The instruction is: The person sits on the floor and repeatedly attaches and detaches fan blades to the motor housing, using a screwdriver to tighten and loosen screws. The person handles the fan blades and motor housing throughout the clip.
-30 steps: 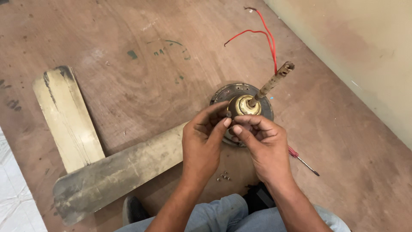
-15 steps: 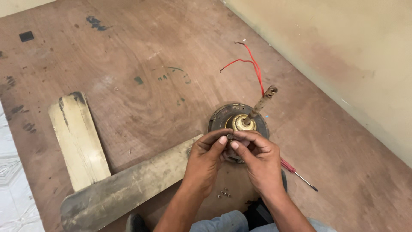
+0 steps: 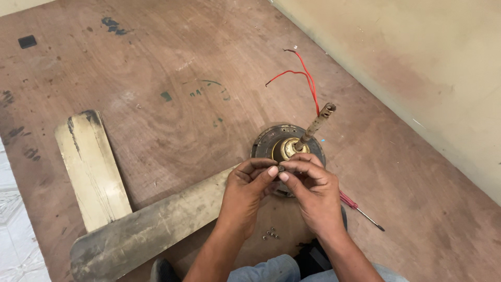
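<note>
Left hand (image 3: 248,190), right hand (image 3: 312,189) pinch small part (image 3: 282,168) together, just above fan motor (image 3: 288,149).

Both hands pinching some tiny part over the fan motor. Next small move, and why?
Probably lower the small dark part, pinched between left hand and right hand, onto the round brass-centred fan motor hub just below; loose small screws lie on the brown plywood floor.

2 fan blades (image 3: 94,167), 1 fan motor (image 3: 288,146), 1 screwdriver (image 3: 360,210), 2 red wires (image 3: 308,78), 2 hands (image 3: 248,190).
</note>
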